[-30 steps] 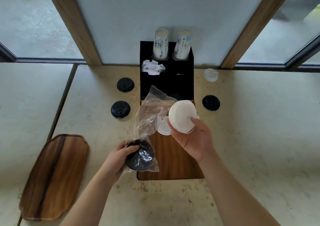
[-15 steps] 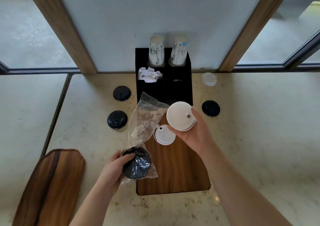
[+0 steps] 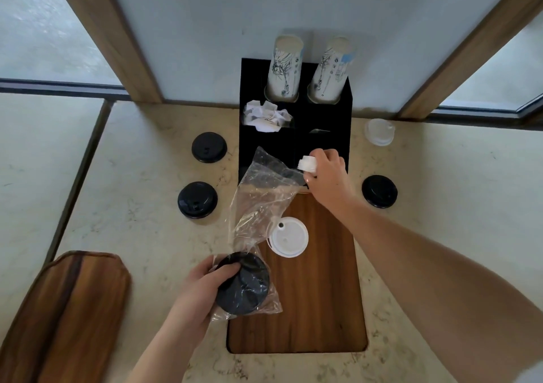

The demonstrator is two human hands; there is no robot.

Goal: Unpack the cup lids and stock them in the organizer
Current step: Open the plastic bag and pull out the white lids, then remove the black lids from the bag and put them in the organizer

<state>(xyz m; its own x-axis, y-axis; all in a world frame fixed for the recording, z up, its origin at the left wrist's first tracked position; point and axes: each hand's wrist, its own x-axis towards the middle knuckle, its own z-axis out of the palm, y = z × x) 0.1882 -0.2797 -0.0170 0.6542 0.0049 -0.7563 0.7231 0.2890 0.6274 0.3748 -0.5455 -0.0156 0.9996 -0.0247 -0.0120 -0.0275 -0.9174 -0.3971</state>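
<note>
My right hand (image 3: 327,174) grips a stack of white lids (image 3: 307,164) edge-on at the front right compartment of the black organizer (image 3: 270,147). My left hand (image 3: 202,287) holds black lids (image 3: 242,282) through a clear plastic bag (image 3: 260,203) that stands up from them. One white lid (image 3: 288,237) lies on the wooden board (image 3: 311,309) below the organizer. Loose black lids lie on the counter: two left of the organizer (image 3: 209,147) (image 3: 197,199) and one to its right (image 3: 379,191).
Two paper cup stacks (image 3: 284,70) (image 3: 330,71) stand in the organizer's back slots, with crumpled white packets (image 3: 266,116) in a left compartment. A clear lid (image 3: 379,131) sits at the back right. A wooden tray (image 3: 67,315) lies at the front left of the marble counter.
My right hand carried the white lid stack forward from above the board to the organizer's front right compartment and turned it on edge. My left hand kept hold of the bagged black lids.
</note>
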